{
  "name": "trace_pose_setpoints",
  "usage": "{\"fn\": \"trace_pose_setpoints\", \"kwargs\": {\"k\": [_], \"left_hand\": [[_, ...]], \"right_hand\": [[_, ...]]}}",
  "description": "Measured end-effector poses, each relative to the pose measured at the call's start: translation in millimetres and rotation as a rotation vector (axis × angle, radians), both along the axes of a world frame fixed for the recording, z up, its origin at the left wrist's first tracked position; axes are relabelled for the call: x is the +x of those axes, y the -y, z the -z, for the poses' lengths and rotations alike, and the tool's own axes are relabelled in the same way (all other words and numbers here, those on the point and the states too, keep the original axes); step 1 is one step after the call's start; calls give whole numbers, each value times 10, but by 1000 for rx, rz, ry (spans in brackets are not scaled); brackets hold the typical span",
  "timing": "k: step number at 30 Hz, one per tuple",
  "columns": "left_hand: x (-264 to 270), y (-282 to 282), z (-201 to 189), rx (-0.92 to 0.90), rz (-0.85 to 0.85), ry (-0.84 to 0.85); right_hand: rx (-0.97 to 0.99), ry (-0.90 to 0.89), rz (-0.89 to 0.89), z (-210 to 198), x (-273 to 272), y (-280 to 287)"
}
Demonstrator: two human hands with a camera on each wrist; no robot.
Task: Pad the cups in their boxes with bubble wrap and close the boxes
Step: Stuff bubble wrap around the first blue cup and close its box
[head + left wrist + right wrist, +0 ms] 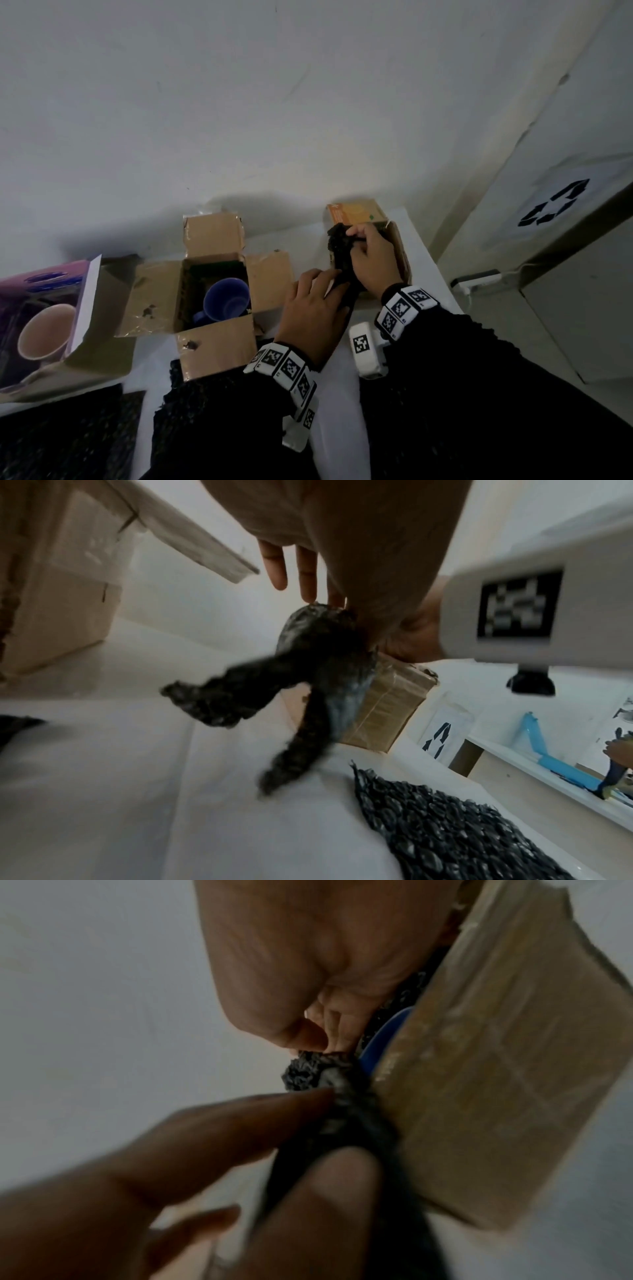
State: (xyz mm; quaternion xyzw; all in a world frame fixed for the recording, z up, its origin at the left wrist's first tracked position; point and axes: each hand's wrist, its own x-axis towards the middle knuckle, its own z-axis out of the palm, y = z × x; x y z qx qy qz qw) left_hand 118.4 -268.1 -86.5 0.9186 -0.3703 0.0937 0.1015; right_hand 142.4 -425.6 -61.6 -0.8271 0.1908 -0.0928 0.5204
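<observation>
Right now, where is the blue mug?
In the head view the blue mug lies tilted inside the open middle cardboard box, left of the left hand, right of the pink cup's box.

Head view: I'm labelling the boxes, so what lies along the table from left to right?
Purple box holding a pink cup → open cardboard box holding a blue cup → left hand → right hand pushing black bubble wrap into the rightmost box.

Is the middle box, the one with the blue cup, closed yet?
No: the middle box has its flaps spread open, and the blue cup shows inside.
</observation>
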Motion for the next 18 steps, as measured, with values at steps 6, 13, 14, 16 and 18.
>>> {"fn": "trace_pose_setpoints", "kwargs": {"k": [6, 13, 14, 16, 18], "left_hand": [[111, -32, 114, -50, 37, 61], [136, 12, 71, -27, 52, 77], [133, 19, 61, -39, 47, 75], [134, 19, 71, -53, 45, 65], [147, 9, 90, -56, 52, 44]], "right_hand": [[-617, -168, -396, 26, 19, 174], [-1135, -252, -602, -15, 249, 311], [-1169, -265, -610, -35, 277, 298], [-1193, -268, -607, -45, 306, 259], [-1080, -230, -585, -24, 282, 261]]}}
